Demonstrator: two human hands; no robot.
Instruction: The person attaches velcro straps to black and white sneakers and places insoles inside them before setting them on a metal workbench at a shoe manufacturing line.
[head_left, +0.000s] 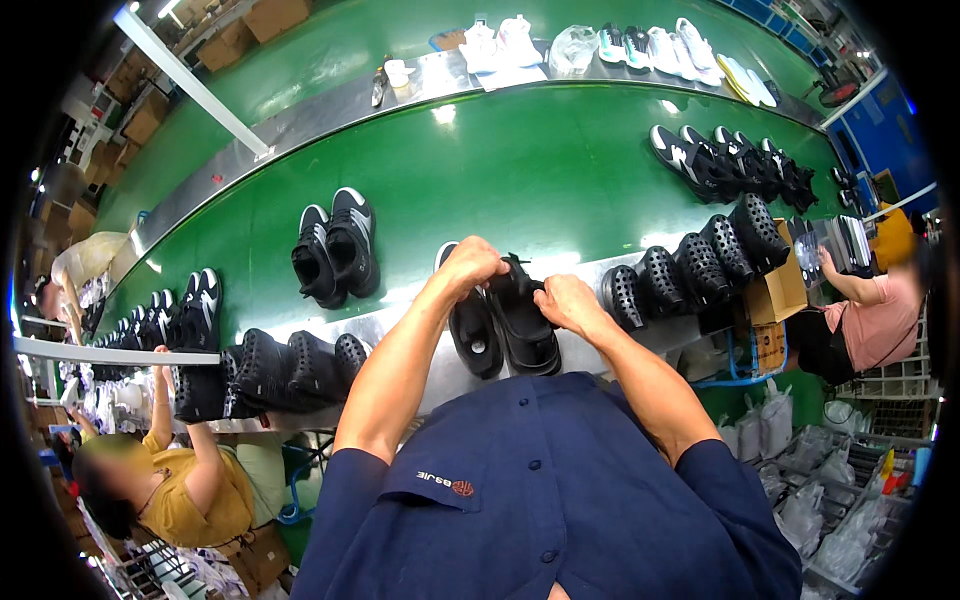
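Observation:
A pair of black sneakers stands on the metal ledge right in front of me. My left hand [474, 264] reaches over the left shoe [474, 338], its fingers closed at the upper part of the right shoe [526, 325]. My right hand [570, 302] pinches that same shoe's edge from the right side, fingers curled. The shoe's opening faces up toward me between the two hands. What exactly lies under the fingertips is too small to make out.
Black perforated boot-like forms stand on the ledge at right [704, 268] and left [318, 362]. Black sneakers [336, 245] ride the green belt [480, 170], with more shoes [735, 160] far right. White shoes [500, 45] sit on the far ledge. Co-workers sit at left [205, 490] and right [870, 320].

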